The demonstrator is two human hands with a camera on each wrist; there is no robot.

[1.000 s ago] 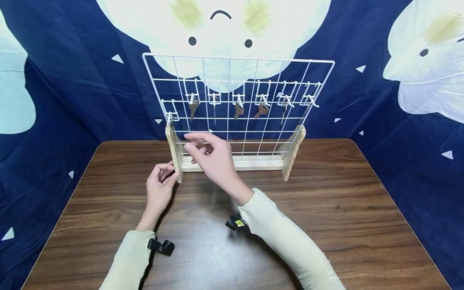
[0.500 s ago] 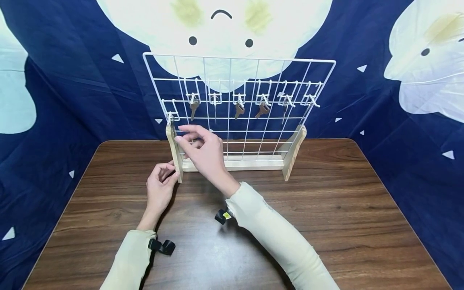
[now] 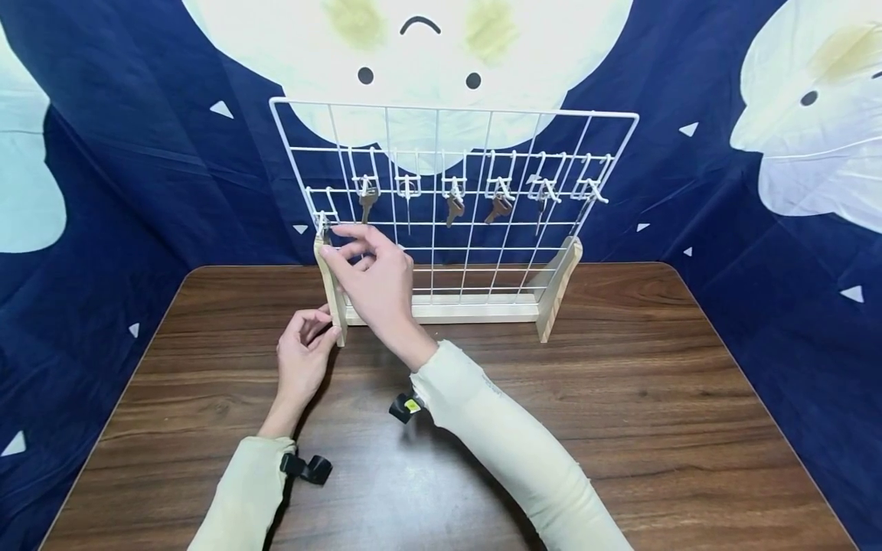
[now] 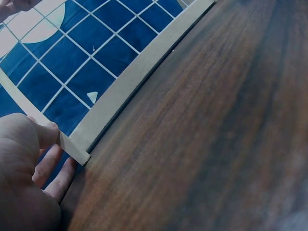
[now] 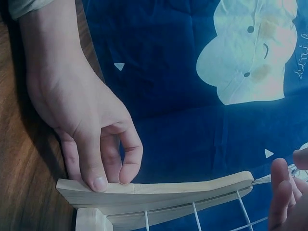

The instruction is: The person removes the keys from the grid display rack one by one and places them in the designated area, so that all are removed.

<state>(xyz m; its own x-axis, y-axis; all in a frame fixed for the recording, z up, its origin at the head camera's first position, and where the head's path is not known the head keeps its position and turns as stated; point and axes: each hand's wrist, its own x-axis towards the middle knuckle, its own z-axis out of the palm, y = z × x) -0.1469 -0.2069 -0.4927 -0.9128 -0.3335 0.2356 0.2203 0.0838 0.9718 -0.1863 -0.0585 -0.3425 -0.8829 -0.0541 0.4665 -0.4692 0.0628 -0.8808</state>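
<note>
A white wire grid rack [image 3: 436,111] stands in a wooden base. My left hand [image 3: 302,353] holds its left wooden side support [image 3: 328,277] low down, thumb at the front edge and fingers behind, as the right wrist view shows. My right hand [image 3: 379,279] is raised at the top of this support, thumb and index finger apart. Its fingertips are right at the leftmost hook [image 3: 324,219], where a metal key hangs partly hidden. Further along the grid, a bronze-coloured key [image 3: 368,199], a brownish key [image 3: 455,208] and others hang from white hooks.
The rack stands towards the back of a dark wood-grain table [image 3: 620,398]. Its right wooden support [image 3: 560,287] rests on the table. A blue cloth [image 3: 158,191] with cloud prints hangs behind and at the sides.
My right hand has moved left and up along the grid, from in front of its lower left part to the leftmost hook. My left hand stays on the wooden side support.
</note>
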